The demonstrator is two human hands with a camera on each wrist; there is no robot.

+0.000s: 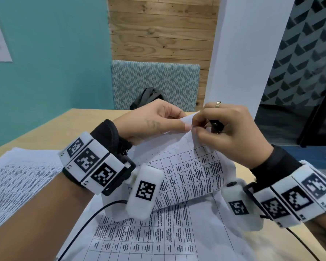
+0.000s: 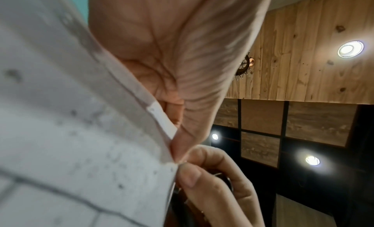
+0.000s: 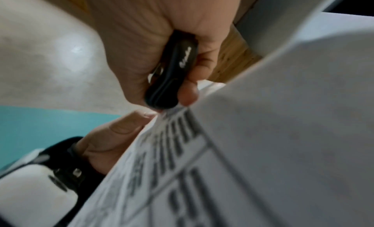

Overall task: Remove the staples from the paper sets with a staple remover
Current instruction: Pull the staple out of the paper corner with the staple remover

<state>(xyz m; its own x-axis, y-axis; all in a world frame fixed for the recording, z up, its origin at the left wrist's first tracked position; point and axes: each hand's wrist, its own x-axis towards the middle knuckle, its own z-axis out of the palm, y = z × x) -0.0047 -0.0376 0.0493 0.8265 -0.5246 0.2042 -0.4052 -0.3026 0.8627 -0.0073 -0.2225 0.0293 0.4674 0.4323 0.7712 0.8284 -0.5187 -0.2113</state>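
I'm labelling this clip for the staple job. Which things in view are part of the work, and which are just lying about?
In the job:
- left hand, pinching the corner of the lifted paper set
- right hand, holding the black staple remover and pinching at that same corner
- printed sheets flat underneath

Lying about:
- stack of printed papers at the left
- dark bag on the patterned chair
- table

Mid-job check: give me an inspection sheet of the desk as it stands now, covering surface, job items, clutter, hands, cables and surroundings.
Surface: wooden table, mostly covered by paper.
Job's things: lifted paper set, printed with tables; more printed sheets lie flat to the left; black staple remover in the right hand.
Clutter: nothing seen.
Hands: left hand pinches the set's top corner; right hand holds the remover and pinches at the same corner.
Cables: black cable runs from the left wrist unit across the paper.
Surroundings: patterned chair holding a dark bag; teal wall, wood panelling.
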